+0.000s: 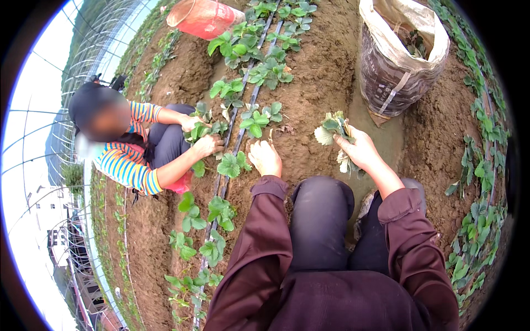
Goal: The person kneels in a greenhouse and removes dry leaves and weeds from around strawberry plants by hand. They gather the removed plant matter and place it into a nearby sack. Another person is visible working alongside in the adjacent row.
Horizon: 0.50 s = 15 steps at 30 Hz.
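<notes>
My right hand point(359, 148) is closed around a bunch of picked strawberry leaves point(332, 129), some green and some pale and withered, above the furrow. At the edge of the planted bed, my left hand point(265, 158) has bent fingers beside a thin dry stalk point(271, 135); whether it grips the stalk I cannot tell. Just beyond that hand grows a strawberry plant point(254, 123), and another strawberry plant point(232, 164) stands to its left. Two dark drip lines point(237, 140) run along the bed between the plants.
A co-worker in a striped top point(134, 165) crouches across the bed, both hands among leaves. An open woven sack point(387, 82) with leaves inside stands in the furrow at upper right. A red and white bucket point(205, 20) lies tilted at the top. More strawberry rows point(482, 165) flank the right side.
</notes>
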Each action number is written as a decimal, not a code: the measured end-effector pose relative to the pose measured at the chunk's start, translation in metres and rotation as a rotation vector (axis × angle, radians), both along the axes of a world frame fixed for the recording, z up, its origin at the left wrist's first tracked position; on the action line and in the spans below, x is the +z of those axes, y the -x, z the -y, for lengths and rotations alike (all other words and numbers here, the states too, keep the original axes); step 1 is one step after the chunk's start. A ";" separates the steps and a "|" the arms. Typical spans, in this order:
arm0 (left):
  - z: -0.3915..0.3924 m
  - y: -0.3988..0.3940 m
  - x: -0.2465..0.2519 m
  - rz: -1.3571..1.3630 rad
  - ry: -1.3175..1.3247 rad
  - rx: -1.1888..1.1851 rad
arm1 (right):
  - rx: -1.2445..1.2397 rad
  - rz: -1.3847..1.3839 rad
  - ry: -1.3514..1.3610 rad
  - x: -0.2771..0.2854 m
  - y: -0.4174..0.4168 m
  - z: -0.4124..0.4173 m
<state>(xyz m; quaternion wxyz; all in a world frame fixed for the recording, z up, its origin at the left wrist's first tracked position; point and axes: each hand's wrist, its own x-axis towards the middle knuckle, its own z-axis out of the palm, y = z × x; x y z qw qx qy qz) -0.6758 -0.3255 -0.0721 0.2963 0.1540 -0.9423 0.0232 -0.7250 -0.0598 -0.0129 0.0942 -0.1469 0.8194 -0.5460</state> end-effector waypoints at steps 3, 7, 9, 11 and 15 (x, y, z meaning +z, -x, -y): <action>0.006 -0.006 -0.014 -0.046 -0.407 -0.014 | 0.024 0.029 0.052 0.004 0.000 -0.002; -0.010 -0.030 -0.045 -0.163 -0.596 -0.008 | 0.036 0.009 -0.014 0.000 -0.002 0.005; -0.036 -0.049 -0.056 -0.061 -0.383 -0.311 | 0.042 -0.033 -0.040 -0.001 -0.002 0.007; -0.041 -0.046 -0.049 -0.081 -0.504 -0.245 | 0.027 -0.023 -0.096 0.002 -0.002 0.006; -0.062 -0.010 0.025 0.092 -0.653 -0.242 | 0.055 0.129 0.071 -0.003 -0.009 0.016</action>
